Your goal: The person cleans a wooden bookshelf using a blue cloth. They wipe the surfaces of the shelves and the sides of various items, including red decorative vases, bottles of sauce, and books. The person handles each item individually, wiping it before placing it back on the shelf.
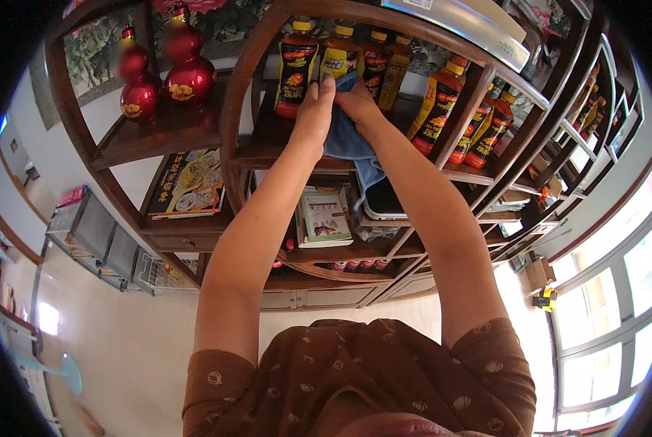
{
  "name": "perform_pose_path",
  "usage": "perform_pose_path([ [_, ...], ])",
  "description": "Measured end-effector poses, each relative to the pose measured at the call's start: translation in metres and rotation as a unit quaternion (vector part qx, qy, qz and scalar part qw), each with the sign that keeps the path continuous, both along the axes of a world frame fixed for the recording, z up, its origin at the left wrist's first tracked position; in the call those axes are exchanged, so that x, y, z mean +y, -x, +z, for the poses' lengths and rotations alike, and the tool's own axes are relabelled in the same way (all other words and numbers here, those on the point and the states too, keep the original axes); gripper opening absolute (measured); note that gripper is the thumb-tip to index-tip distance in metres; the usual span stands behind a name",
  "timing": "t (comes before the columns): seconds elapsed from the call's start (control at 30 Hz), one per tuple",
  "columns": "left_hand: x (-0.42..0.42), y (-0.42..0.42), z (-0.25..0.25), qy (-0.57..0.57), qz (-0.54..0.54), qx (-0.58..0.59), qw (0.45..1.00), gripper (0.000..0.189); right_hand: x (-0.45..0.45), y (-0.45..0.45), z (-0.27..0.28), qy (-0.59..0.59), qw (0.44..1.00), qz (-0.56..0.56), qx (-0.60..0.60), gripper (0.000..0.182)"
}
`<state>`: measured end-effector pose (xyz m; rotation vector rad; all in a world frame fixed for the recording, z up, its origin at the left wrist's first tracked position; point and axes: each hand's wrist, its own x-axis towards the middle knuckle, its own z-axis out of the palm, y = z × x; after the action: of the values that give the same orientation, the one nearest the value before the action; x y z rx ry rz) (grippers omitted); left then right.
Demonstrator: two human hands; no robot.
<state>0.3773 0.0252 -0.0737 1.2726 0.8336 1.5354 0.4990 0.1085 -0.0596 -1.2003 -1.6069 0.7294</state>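
Observation:
Both hands are raised at an upper shelf of a dark wooden display cabinet [260, 143]. A blue cloth [345, 136] hangs from my right hand [358, 104], which grips its upper part. Beside it, my left hand [316, 109] is at a bottle with a yellow label [338, 61]; how firmly its fingers close there is hidden. A Hi-Tiger drink bottle [294, 71] with a yellow cap stands just left of my left hand. Behind the right hand are further bottles [375, 60], partly covered. Another Hi-Tiger bottle [438, 106] stands to the right.
Two shiny red gourd-shaped ornaments [192, 68] stand on the left shelf. Below are books [323, 218], a dark rounded device [383, 202] and a boxed or bound item [186, 183]. A long silvery box [457, 27] lies on top. Grey storage boxes [94, 235] stand at the left.

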Motion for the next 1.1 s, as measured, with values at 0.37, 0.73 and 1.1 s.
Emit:
perform_pose_path([
  [0.37,0.019,-0.003,-0.013,-0.072,0.079,0.008,0.994,0.067,-0.045,-0.023,0.006,0.037,0.993,0.105,0.025,0.077],
  [0.73,-0.009,0.004,0.0,-0.068,-0.042,0.033,0.996,0.071,-0.139,-0.068,-0.018,-0.218,0.927,-0.009,-0.304,0.042],
  [1.1,-0.004,-0.009,0.004,-0.092,-0.025,0.018,0.995,0.086,-0.101,-0.009,0.028,-0.501,0.852,-0.117,-0.095,0.056],
])
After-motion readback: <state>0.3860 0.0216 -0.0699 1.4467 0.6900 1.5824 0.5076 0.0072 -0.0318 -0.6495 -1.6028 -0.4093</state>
